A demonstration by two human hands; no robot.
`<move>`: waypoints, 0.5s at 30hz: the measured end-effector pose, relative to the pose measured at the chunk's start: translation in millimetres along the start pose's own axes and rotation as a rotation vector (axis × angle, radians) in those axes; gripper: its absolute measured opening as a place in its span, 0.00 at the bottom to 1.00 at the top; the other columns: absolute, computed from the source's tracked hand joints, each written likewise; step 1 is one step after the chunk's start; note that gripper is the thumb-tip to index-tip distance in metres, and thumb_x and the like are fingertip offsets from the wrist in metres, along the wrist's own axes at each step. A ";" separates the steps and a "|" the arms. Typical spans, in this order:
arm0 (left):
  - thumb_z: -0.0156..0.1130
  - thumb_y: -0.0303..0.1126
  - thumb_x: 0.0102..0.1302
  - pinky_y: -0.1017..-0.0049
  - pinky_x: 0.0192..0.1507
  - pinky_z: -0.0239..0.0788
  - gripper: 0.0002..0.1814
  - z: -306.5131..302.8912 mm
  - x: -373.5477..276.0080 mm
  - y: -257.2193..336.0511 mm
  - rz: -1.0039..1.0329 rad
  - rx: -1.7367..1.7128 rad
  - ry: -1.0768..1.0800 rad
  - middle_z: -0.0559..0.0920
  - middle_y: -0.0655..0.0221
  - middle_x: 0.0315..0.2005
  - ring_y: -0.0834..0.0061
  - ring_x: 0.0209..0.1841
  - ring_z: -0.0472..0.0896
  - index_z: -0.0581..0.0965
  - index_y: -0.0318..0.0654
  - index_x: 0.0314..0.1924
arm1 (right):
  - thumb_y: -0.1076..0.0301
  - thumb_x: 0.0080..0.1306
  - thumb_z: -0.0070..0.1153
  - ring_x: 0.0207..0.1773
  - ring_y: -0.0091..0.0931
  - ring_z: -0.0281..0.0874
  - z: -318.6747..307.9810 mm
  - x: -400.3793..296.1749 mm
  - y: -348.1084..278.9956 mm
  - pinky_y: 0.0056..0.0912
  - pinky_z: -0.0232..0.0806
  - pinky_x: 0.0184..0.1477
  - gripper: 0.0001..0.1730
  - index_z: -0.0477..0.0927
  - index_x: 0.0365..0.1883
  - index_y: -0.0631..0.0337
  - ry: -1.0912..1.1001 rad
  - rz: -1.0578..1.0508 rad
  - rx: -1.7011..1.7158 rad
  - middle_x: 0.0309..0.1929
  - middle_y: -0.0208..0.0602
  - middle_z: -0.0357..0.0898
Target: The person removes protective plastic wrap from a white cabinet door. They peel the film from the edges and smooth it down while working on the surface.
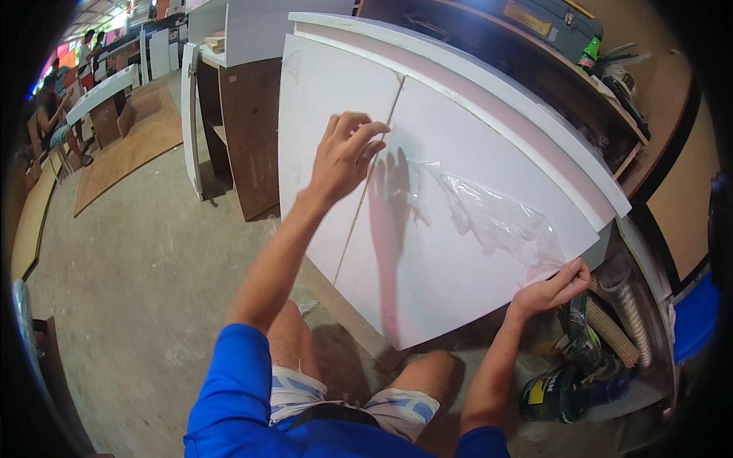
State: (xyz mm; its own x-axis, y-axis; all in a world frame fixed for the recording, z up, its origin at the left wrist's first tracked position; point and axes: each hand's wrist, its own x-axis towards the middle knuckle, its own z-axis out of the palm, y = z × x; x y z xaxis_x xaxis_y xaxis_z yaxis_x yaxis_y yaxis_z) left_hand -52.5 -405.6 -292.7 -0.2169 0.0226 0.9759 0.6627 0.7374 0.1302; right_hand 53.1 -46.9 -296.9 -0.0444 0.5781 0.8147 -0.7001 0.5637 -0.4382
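A white cabinet with two flat doors (481, 149) stands before me, a narrow dark gap running between the doors. Clear plastic film (498, 212), crumpled and torn, hangs loose across the right door. My right hand (552, 289) pinches the film's lower end at that door's right edge. Raised in front of the gap, my left hand (349, 149) has its fingers curled and casts a shadow on the right door. Whether it holds a thin bit of film cannot be told. A smaller piece of film clings near the top of the left door (320, 114).
A brown and white cabinet (249, 131) stands at the left. Rolled materials (615, 320) and a dark container (552, 395) lie at the lower right. A toolbox (552, 28) and a green bottle (588, 55) sit on the shelf unit behind. Other people sit and stand at the far left.
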 end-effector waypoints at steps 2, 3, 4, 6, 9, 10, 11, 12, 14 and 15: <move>0.74 0.29 0.63 0.66 0.46 0.76 0.17 -8.7 18.3 -17.9 0.170 0.042 -0.076 0.80 0.71 0.45 0.65 0.44 0.78 0.84 0.52 0.51 | 0.60 0.84 0.47 0.50 0.26 0.66 -0.9 -2.0 0.3 0.29 0.63 0.57 0.17 0.71 0.48 0.69 -0.010 0.022 -0.002 0.45 0.37 0.68; 0.74 0.29 0.63 0.67 0.46 0.76 0.16 -11.5 26.8 -26.7 0.240 0.063 -0.110 0.80 0.72 0.45 0.66 0.44 0.78 0.84 0.53 0.51 | 0.59 0.84 0.48 0.50 0.27 0.66 1.3 -3.6 -0.8 0.29 0.63 0.58 0.17 0.71 0.48 0.69 -0.006 0.033 0.009 0.46 0.37 0.68; 0.74 0.30 0.63 0.67 0.45 0.76 0.16 -10.6 34.9 -34.1 0.310 0.074 -0.142 0.80 0.73 0.45 0.67 0.43 0.78 0.84 0.54 0.51 | 0.59 0.84 0.48 0.50 0.27 0.66 1.9 -3.2 -2.1 0.30 0.63 0.58 0.18 0.71 0.48 0.69 0.000 0.039 0.013 0.46 0.37 0.68; 0.72 0.28 0.63 0.67 0.47 0.78 0.18 -9.2 49.1 -41.9 0.421 0.088 -0.185 0.80 0.75 0.45 0.68 0.43 0.79 0.83 0.57 0.51 | 0.60 0.84 0.48 0.50 0.27 0.67 3.3 -2.3 -4.8 0.30 0.64 0.58 0.17 0.71 0.48 0.69 0.010 0.046 0.017 0.46 0.38 0.68; 0.70 0.25 0.61 0.69 0.48 0.79 0.20 -9.4 68.0 -46.0 0.613 0.127 -0.209 0.80 0.76 0.46 0.71 0.44 0.80 0.83 0.58 0.52 | 0.62 0.84 0.47 0.50 0.27 0.67 4.1 -2.2 -7.8 0.31 0.65 0.56 0.15 0.70 0.47 0.69 0.021 0.051 0.008 0.46 0.39 0.69; 0.70 0.24 0.61 0.69 0.47 0.79 0.21 -8.2 72.2 -48.3 0.658 0.136 -0.220 0.80 0.77 0.46 0.72 0.44 0.80 0.83 0.57 0.52 | 0.62 0.84 0.47 0.50 0.27 0.67 3.9 -2.2 -7.4 0.32 0.65 0.57 0.15 0.70 0.47 0.69 0.024 0.051 -0.001 0.46 0.39 0.69; 0.69 0.24 0.60 0.70 0.47 0.79 0.21 -6.8 76.3 -51.0 0.702 0.144 -0.230 0.80 0.77 0.47 0.72 0.45 0.80 0.83 0.57 0.52 | 0.62 0.84 0.47 0.51 0.27 0.67 4.0 -2.2 -7.1 0.32 0.65 0.57 0.15 0.70 0.47 0.69 0.027 0.052 -0.010 0.46 0.39 0.68; 0.69 0.23 0.59 0.70 0.47 0.80 0.22 -4.7 77.8 -53.8 0.745 0.150 -0.240 0.79 0.77 0.47 0.73 0.45 0.80 0.83 0.57 0.52 | 0.61 0.84 0.47 0.51 0.27 0.67 3.5 -2.3 -7.1 0.32 0.64 0.58 0.16 0.70 0.48 0.69 0.022 0.053 -0.011 0.47 0.40 0.68; 0.68 0.23 0.60 0.71 0.46 0.80 0.21 -2.2 78.6 -60.4 0.774 0.111 -0.228 0.79 0.77 0.48 0.74 0.44 0.80 0.83 0.55 0.51 | 0.60 0.84 0.47 0.52 0.28 0.67 3.3 -2.4 -7.5 0.33 0.64 0.59 0.16 0.69 0.48 0.68 0.013 0.055 -0.011 0.47 0.40 0.68; 0.68 0.23 0.60 0.72 0.45 0.80 0.20 -1.4 78.8 -63.3 0.790 0.093 -0.220 0.79 0.78 0.48 0.74 0.44 0.80 0.83 0.54 0.51 | 0.59 0.84 0.46 0.52 0.28 0.67 4.1 -2.7 -8.5 0.33 0.64 0.59 0.17 0.69 0.49 0.68 0.018 0.058 -0.021 0.48 0.40 0.67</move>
State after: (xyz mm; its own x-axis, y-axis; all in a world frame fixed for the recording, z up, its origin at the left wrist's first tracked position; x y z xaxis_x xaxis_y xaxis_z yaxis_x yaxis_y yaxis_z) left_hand -110.5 -451.5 -223.9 0.1465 0.6828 0.7157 0.6191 0.5010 -0.6047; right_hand 56.3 -55.7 -293.8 -0.0718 0.6209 0.7806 -0.6818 0.5407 -0.4928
